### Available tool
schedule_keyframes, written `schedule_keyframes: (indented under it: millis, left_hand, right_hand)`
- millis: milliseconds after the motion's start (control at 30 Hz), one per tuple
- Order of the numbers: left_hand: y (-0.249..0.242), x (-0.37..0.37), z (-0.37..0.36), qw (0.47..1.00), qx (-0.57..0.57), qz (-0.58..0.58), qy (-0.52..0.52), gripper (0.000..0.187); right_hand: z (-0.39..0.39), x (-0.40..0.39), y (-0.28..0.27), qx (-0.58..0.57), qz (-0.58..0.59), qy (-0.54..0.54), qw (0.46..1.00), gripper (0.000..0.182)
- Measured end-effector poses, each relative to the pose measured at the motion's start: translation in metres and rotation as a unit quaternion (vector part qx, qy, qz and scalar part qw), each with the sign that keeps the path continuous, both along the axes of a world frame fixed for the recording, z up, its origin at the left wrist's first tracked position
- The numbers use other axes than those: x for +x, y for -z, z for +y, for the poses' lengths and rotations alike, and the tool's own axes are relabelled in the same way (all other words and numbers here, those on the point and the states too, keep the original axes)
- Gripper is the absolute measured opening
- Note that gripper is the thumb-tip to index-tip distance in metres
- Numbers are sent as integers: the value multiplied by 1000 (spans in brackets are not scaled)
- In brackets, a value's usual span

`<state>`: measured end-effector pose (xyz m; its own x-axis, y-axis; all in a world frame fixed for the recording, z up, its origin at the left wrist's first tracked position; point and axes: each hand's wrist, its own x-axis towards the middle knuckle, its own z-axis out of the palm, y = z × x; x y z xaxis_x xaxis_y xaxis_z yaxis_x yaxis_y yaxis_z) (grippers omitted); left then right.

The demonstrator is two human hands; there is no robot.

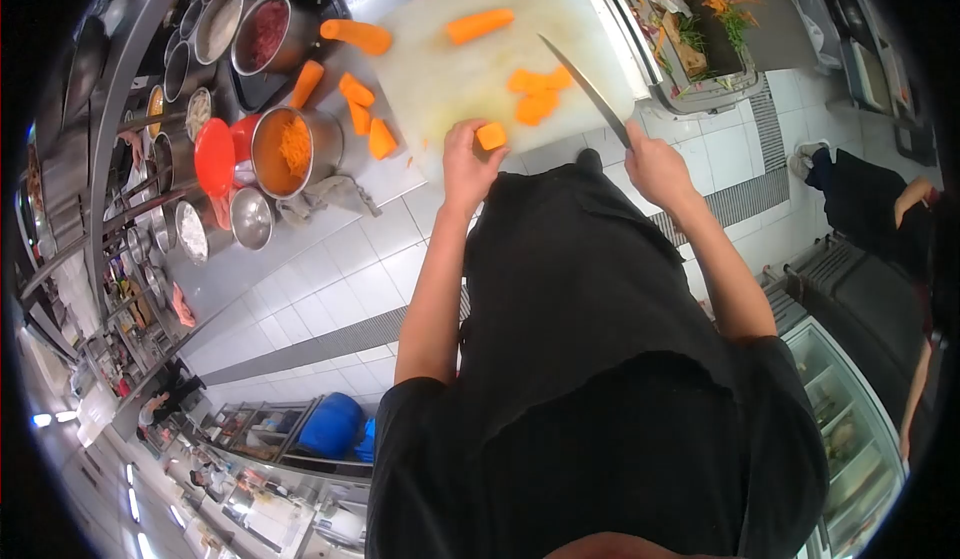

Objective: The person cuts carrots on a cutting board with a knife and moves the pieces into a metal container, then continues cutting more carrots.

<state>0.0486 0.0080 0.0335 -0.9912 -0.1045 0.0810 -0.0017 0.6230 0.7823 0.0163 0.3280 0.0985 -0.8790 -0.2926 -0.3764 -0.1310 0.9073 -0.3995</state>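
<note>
My left hand (468,169) is closed around a short trimmed chunk of carrot (491,137) at the near edge of the white cutting board (430,89). The fingers of my right hand (657,171) wrap round the handle of a kitchen knife (590,91), whose long blade points up and left over the board's right side. Just left of the blade lies a small group of cut carrot slices (538,95). Farther back on the board rests a peeled carrot piece (480,26). A thicker peeled carrot (357,36) lies across the board's left edge.
More carrot pieces (382,140) lie left of the board, near a steel pot (268,164) of shredded carrot. A red plastic item (214,157) and several metal bowls stand beyond. A scrap bin (735,87) adjoins the board's right side. Another person (870,199) is at the right.
</note>
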Motion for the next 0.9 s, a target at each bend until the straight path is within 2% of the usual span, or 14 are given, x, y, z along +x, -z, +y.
schedule_keyframes:
  millis: [67,133,233,367,467,533,567,633,667,700,767,800,900]
  left_hand:
    - [5,1,0,1000,18,-4,-8,47]
    - [6,1,2,998,-57,35,-17,50]
    - [8,1,8,997,-48,36,-51,58]
    - [1,10,7,997,-54,21,-54,70]
    - [-4,15,1,998,-20,-28,-45,80]
    - [-13,12,0,999,8,-23,-23,65]
    - [-12,8,-1,999,7,-17,-28,65]
    - [-8,3,0,997,-69,18,34,54]
    - [-10,1,2,998,-45,15,29,41]
    - [-11,1,2,998,-49,22,19,41]
    - [-11,0,-1,999,-28,16,-18,42]
    - [-15,2,-5,997,-32,55,-50,42]
    - [-10,14,-29,976,38,98,-190,38]
  right_hand:
    - [6,4,5,11,13,9,1000,22]
    - [6,9,13,21,25,19,999,19]
    - [1,16,24,74,30,39,996,22]
    - [-16,21,24,73,14,18,997,26]
    - [-21,19,18,54,26,-35,998,24]
    - [-21,14,20,58,22,-17,998,24]
    - [-19,12,22,57,28,-21,998,24]
    - [-11,8,29,57,32,-10,998,24]
    - [-10,8,31,54,39,-18,998,24]
    - [-10,7,31,64,31,-11,997,24]
    - [-11,7,28,69,33,-14,997,25]
    - [-13,9,25,38,49,-2,998,30]
    - [-15,-3,21,-12,86,15,996,43]
